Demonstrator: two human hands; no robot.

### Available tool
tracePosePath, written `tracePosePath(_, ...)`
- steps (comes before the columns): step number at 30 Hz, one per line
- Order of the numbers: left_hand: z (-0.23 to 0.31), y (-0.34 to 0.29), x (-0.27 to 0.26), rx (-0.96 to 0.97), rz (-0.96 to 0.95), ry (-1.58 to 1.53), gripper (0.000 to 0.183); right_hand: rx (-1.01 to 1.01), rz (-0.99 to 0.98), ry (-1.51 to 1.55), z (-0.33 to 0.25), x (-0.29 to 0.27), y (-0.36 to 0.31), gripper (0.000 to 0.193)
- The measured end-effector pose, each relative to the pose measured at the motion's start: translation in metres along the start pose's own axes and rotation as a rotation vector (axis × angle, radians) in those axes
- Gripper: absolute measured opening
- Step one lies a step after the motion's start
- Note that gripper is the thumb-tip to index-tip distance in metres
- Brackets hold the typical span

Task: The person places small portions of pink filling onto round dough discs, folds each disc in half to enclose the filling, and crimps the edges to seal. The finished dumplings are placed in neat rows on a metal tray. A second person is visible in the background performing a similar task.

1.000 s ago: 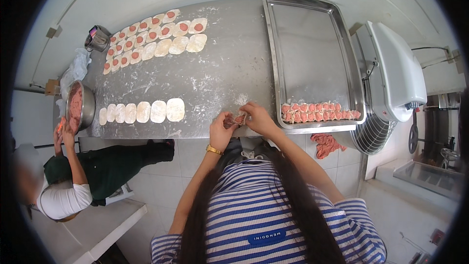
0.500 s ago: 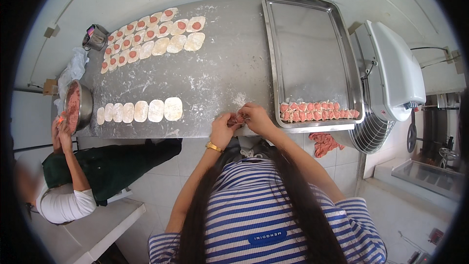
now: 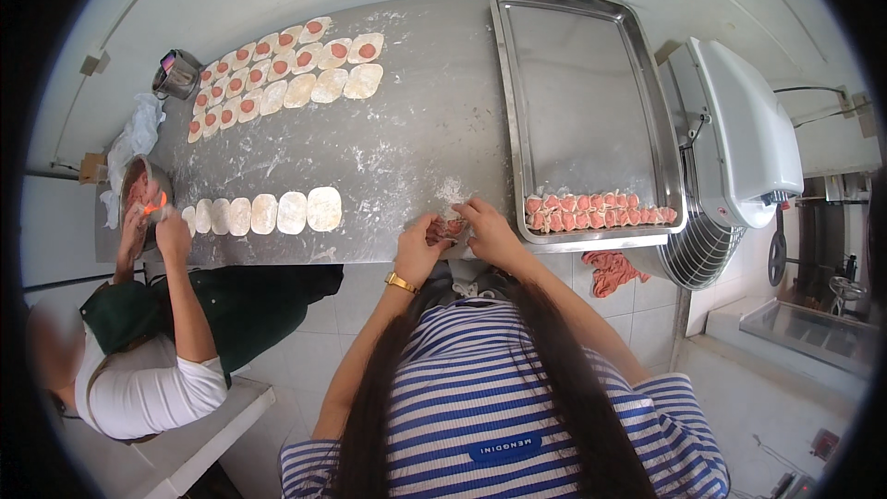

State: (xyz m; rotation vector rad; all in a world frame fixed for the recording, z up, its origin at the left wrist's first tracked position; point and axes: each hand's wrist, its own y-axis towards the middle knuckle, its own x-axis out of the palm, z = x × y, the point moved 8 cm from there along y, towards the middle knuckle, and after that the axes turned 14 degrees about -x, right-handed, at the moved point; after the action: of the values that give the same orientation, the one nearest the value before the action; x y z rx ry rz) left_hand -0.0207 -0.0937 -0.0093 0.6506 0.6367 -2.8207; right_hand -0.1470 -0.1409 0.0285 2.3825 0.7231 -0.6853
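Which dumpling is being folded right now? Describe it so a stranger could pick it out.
Start at the floured steel table and go to its near edge, just left of the metal tray. The dumpling is pinched between the left hand and right hand, the only one off the table.

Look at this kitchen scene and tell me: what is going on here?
A person in a striped top pinches a filled dumpling between the left hand and right hand at the floured steel table. One row of finished dumplings lines the metal tray. Dough rounds wait in rows. A co-worker's hands work at a filling bowl.
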Motion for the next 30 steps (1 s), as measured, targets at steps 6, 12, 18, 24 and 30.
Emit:
tracePosePath(6, 0.011, 0.004, 0.001, 0.016, 0.038, 0.087, 0.023, 0.085, -0.115, 0.082, 0.017, 0.013, 0.001, 0.034)
tracePosePath(12, 0.006, 0.009, 0.005, 0.008, 0.032, 0.084, 0.022, 0.015, -0.037, 0.016, 0.014, 0.009, 0.004, 0.026)
tracePosePath(18, 0.007, 0.006, 0.000, -0.029, -0.001, 0.103, 0.022, -0.018, -0.099, 0.059, 0.010, 0.010, 0.007, 0.030)
tracePosePath(24, 0.012, 0.004, -0.002, 0.005, 0.006, 0.113, 0.023, 0.016, -0.158, 0.073, 0.017, 0.019, 0.002, 0.033)
tracePosePath(30, -0.016, 0.010, -0.017, -0.031, 0.041, 0.031, 0.023, -0.203, -0.146, -0.148, -0.014, 0.016, 0.006, 0.029)
